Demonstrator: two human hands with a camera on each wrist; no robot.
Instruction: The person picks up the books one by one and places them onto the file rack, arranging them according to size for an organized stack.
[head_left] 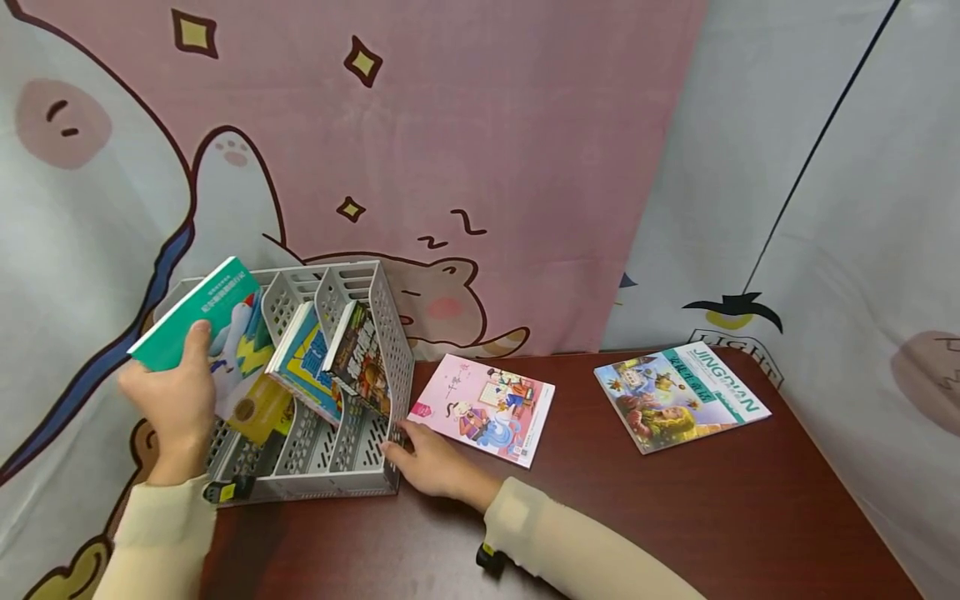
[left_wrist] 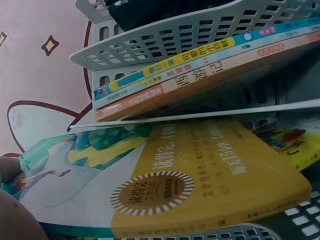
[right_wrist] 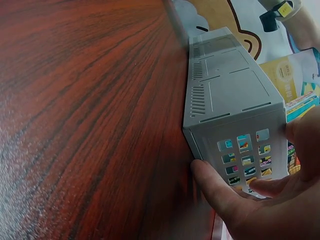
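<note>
My left hand [head_left: 176, 400] grips a green-spined book [head_left: 183, 329] by its upper end, thumb on the spine. Its cover shows a white bird and a wide yellow band [left_wrist: 220, 175]. The book leans, tilted, in the leftmost part of a grey perforated file rack [head_left: 337, 483]. At the rack's front right corner, my right hand [head_left: 438, 467] holds the side wall [right_wrist: 245, 155], fingers on its outer face and thumb at the edge. A blue-and-yellow book [head_left: 311, 367] and a dark-covered book [head_left: 363, 354] lean in the compartments further right.
A pink picture book [head_left: 487, 408] lies flat just right of the rack. Farther right, a green-and-white book [head_left: 682, 396] lies near the back edge of the brown table [head_left: 600, 517]. A printed pink curtain [head_left: 525, 167] hangs behind the table.
</note>
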